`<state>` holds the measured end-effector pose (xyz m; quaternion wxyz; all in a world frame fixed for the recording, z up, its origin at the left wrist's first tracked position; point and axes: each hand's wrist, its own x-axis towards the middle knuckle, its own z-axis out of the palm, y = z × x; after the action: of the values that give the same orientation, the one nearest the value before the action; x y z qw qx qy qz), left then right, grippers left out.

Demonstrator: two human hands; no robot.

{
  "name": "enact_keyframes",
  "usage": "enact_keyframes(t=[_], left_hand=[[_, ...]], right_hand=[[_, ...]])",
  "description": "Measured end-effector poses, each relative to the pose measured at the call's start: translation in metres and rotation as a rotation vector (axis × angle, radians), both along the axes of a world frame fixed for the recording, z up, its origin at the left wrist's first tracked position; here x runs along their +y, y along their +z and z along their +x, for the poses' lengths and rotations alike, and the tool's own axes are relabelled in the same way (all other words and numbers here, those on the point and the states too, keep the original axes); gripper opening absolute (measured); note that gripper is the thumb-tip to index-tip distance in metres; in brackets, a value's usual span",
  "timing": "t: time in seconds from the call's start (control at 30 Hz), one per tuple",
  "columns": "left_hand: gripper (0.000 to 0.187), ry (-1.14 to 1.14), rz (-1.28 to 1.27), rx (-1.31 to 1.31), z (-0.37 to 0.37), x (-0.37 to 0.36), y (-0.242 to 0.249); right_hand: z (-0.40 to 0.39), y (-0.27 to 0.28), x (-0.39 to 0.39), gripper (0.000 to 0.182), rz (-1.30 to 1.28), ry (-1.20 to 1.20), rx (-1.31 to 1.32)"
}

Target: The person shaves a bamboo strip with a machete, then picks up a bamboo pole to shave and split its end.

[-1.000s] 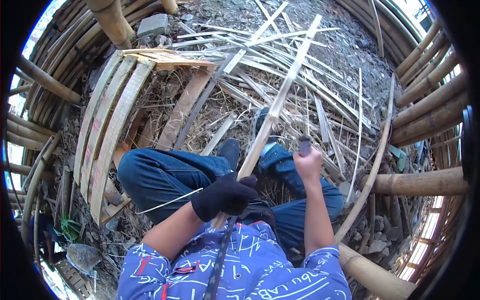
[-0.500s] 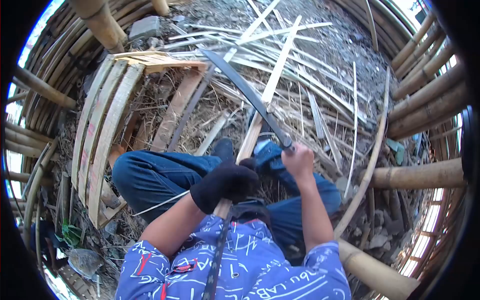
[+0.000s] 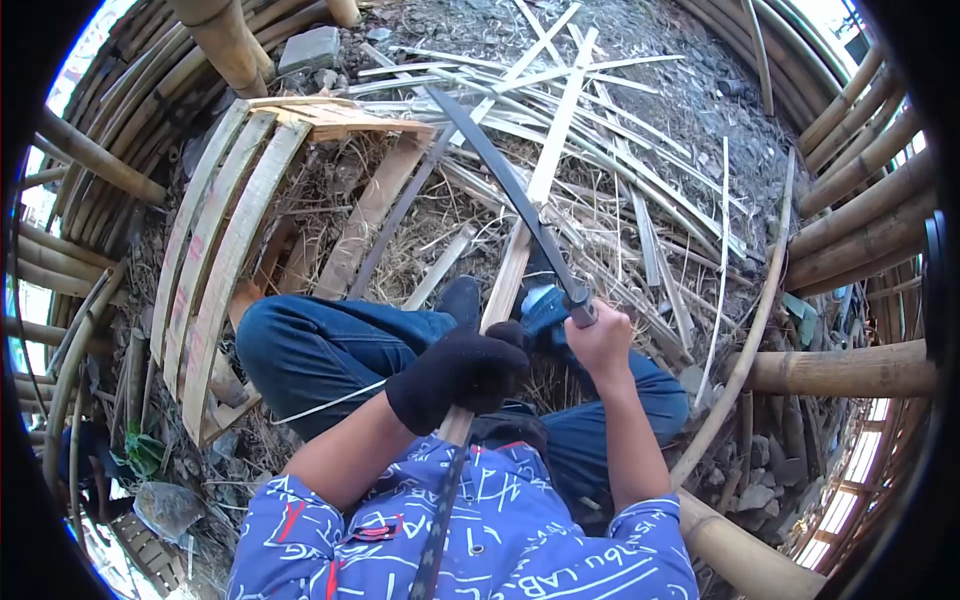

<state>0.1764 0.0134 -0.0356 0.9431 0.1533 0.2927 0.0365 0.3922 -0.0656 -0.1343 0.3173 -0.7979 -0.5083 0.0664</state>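
My left hand, in a black glove, is closed around a long pale bamboo strip. The strip runs from my lap out between my legs toward the far pile. In my bare right hand is the handle of a long dark machete. Its blade slants to the upper left and crosses over the strip a little beyond my gloved hand.
A slatted wooden crate lies tipped beside my bent knee on the left. Ahead, many thin bamboo strips are scattered over dirt and shavings. Bamboo poles wall both sides. Stones lie at right.
The view has shifted slightly. My right hand and the machete's handle sit a little nearer my body, and the blade is angled more steeply. My left hand keeps its hold on the strip.
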Motion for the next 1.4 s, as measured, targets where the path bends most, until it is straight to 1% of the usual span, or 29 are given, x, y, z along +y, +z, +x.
enact_keyframes(t=[0.03, 0.07, 0.13, 0.17, 0.23, 0.3, 0.37, 0.4, 0.47, 0.5, 0.53, 0.6, 0.63, 0.67, 0.7, 0.73, 0.77, 0.8, 0.83, 0.87, 0.93, 0.97, 1.03, 1.07, 1.13, 1.27, 1.33, 1.37, 1.4], left_hand=[[0.022, -0.006, -0.055, -0.034, -0.003, -0.001, -0.004], [0.022, -0.003, -0.056, -0.033, -0.006, -0.001, -0.008], [0.023, 0.000, 0.011, -0.025, -0.009, 0.000, -0.012], [0.023, -0.005, 0.003, -0.019, -0.010, -0.001, -0.009], [0.024, -0.070, -0.010, -0.002, -0.009, -0.007, 0.003], [0.025, -0.093, 0.021, 0.018, -0.013, -0.002, -0.001], [0.026, -0.135, 0.036, 0.057, -0.022, 0.000, -0.009], [0.025, -0.164, 0.048, 0.093, -0.025, 0.000, -0.014], [0.026, -0.207, 0.056, 0.121, -0.026, -0.001, -0.031], [0.026, -0.211, -0.041, 0.113, -0.028, -0.002, -0.042], [0.029, -0.212, -0.140, 0.108, -0.029, -0.003, -0.052], [0.032, -0.242, -0.176, 0.142, -0.032, -0.004, -0.065], [0.035, -0.264, -0.199, 0.168, -0.032, -0.002, -0.070], [0.035, -0.277, -0.198, 0.173, -0.031, -0.002, -0.075], [0.038, -0.314, -0.146, 0.209, -0.030, -0.001, -0.080], [0.040, -0.348, -0.095, 0.246, -0.030, 0.000, -0.084], [0.040, -0.357, -0.095, 0.253, -0.029, 0.001, -0.088], [0.039, -0.364, -0.175, 0.209, -0.029, 0.000, -0.092], [0.039, -0.372, -0.256, 0.165, -0.028, 0.000, -0.096], [0.039, -0.384, -0.255, 0.169, -0.027, -0.002, -0.102], [0.039, -0.376, -0.346, 0.098, -0.023, -0.003, -0.114], [0.039, -0.383, -0.341, 0.094, -0.023, -0.003, -0.117], [0.037, -0.320, -0.426, 0.047, -0.027, -0.002, -0.121], [0.037, -0.320, -0.427, 0.049, -0.027, -0.002, -0.122], [0.034, -0.291, -0.243, 0.169, -0.027, -0.003, -0.123], [0.032, -0.302, -0.147, 0.182, -0.021, -0.010, -0.116], [0.032, -0.317, 0.065, 0.283, -0.017, -0.013, -0.108], [0.031, -0.306, 0.124, 0.375, -0.014, -0.013, -0.109], [0.031, -0.318, 0.125, 0.372, -0.015, -0.014, -0.113]], right_hand=[[-0.010, 0.005, -0.010, 0.014, -0.027, 0.046, 0.111], [-0.011, 0.003, -0.015, 0.014, -0.028, 0.048, 0.112], [-0.002, -0.009, -0.021, 0.017, -0.046, 0.022, 0.091], [0.010, -0.028, -0.020, 0.016, -0.027, 0.012, -0.012], [0.025, -0.040, -0.027, 0.015, -0.069, -0.070, -0.010], [0.036, -0.039, -0.020, 0.016, -0.050, -0.073, -0.034], [0.031, -0.034, -0.037, 0.016, -0.130, -0.001, 0.008], [0.026, -0.031, -0.045, 0.016, -0.132, -0.013, 0.010], [0.017, -0.025, -0.059, 0.017, -0.224, 0.002, 0.068], [0.012, -0.029, -0.067, 0.015, -0.241, 0.011, 0.138], [0.002, -0.029, -0.074, 0.015, -0.254, 0.033, 0.262], [-0.018, -0.045, -0.093, 0.016, -0.311, 0.072, 0.472], [-0.031, -0.053, -0.100, 0.016, -0.281, 0.065, 0.652], [-0.044, -0.061, -0.107, 0.017, -0.246, 0.058, 0.830], [-0.057, -0.067, -0.110, 0.018, -0.260, -0.003, 1.032], [-0.068, -0.071, -0.112, 0.017, -0.327, -0.091, 1.256], [-0.070, -0.074, -0.112, 0.017, -0.320, -0.093, 1.316], [-0.072, -0.078, -0.111, 0.017, -0.314, -0.094, 1.376], [-0.069, -0.082, -0.109, 0.016, -0.297, -0.079, 1.397], [-0.065, -0.086, -0.107, 0.015, -0.277, -0.065, 1.415], [-0.061, -0.088, -0.104, 0.015, -0.269, -0.088, 1.394], [-0.061, -0.088, -0.103, 0.016, -0.281, -0.085, 1.363], [-0.064, -0.089, -0.101, 0.020, -0.285, -0.082, 1.315], [-0.066, -0.090, -0.101, 0.020, -0.285, -0.082, 1.318], [-0.069, -0.092, -0.099, 0.019, -0.249, -0.109, 1.275], [-0.075, -0.093, -0.101, 0.019, -0.209, -0.146, 1.226], [-0.078, -0.096, -0.104, 0.015, -0.095, -0.105, 1.022], [-0.078, -0.096, -0.106, 0.015, -0.087, -0.119, 1.021], [-0.078, -0.091, -0.103, 0.012, -0.038, -0.151, 0.995]])
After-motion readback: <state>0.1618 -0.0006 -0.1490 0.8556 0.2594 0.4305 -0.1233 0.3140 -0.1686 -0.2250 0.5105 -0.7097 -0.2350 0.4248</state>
